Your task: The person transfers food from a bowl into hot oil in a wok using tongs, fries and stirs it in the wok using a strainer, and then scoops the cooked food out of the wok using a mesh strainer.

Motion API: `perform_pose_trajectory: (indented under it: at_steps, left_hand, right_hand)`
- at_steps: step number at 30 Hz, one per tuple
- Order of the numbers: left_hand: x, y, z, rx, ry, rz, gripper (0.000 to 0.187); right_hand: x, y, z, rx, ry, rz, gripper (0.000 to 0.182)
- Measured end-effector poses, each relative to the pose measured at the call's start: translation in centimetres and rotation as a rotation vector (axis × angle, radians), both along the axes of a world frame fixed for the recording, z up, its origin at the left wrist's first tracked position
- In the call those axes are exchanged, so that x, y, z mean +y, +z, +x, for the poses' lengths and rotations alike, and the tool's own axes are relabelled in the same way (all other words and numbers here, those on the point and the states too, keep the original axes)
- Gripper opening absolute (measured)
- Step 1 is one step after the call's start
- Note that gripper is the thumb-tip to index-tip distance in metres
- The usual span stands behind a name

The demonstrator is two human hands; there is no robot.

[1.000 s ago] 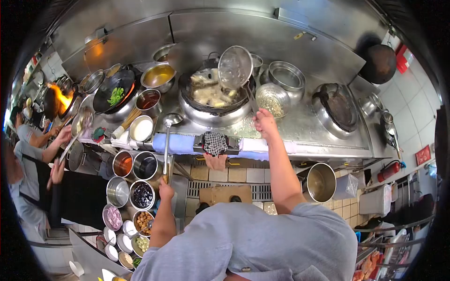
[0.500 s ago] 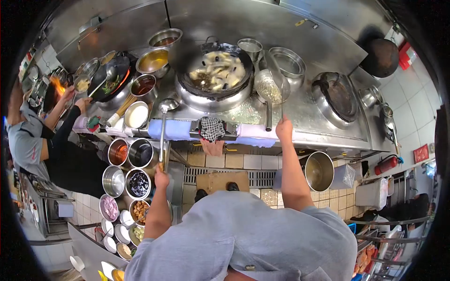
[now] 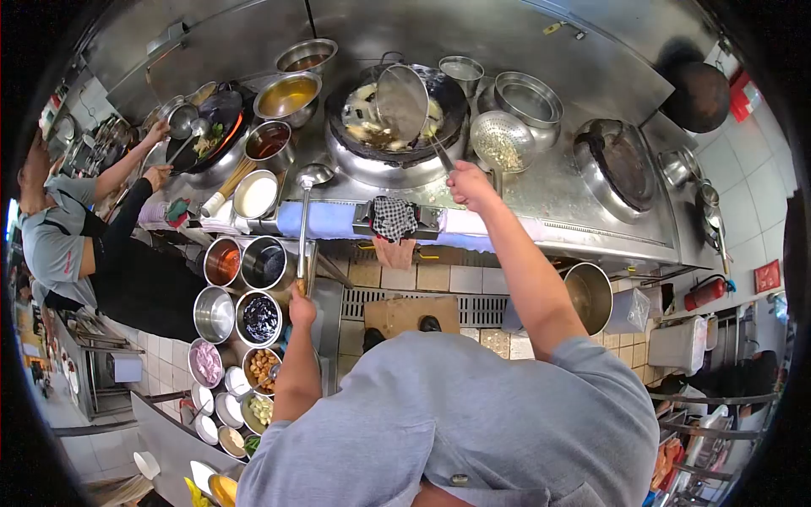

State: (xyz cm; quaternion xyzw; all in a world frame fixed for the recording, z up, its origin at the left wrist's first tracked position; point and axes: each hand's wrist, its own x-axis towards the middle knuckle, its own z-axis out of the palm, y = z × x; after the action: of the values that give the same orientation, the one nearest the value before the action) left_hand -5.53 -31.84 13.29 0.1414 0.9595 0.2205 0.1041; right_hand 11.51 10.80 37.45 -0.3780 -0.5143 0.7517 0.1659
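My right hand [image 3: 473,186] is closed round the handle of a round mesh skimmer [image 3: 404,103]. Its head overlaps the wok [image 3: 456,106], where pale fried pieces [image 3: 363,133] and dark bits lie in oil. In my left hand [image 3: 301,308] is the wooden end of a long steel ladle [image 3: 305,220], whose bowl rests over the stove's front part, left of the wok. A perforated strainer [image 3: 504,139] with small pale bits in it sits right of the wok.
Bowls of yellow oil [image 3: 288,97], dark red sauce [image 3: 269,142] and white powder [image 3: 256,194] stand left of the wok. A second wok [image 3: 621,169] is at right. Ingredient pots [image 3: 258,319] line my left side. A co-worker [image 3: 59,228] cooks at far left.
My right hand has swung the skimmer left from above the perforated strainer to over the wok. My left hand still holds the ladle. The co-worker's hand has shifted up and right.
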Motion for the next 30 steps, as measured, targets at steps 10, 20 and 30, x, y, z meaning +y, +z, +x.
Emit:
perform_pose_trajectory:
  at_steps: [10,20,30]
  left_hand:
    - [0.2,0.7,0.5,-0.006,0.007,0.007,0.058]
    - [0.2,0.8,0.5,0.0,0.002,0.032,0.061]
    - [0.0,0.2,-0.3,-0.059,0.024,-0.046,0.061]
  right_hand:
    - [3.7,2.9,6.2,0.298,-0.031,-0.339,0.031]
    - [9.4,2.8,17.9,0.037,-0.377,0.122,0.043]
    - [6.0,5.4,14.0,0.13,-0.29,0.215,0.027]
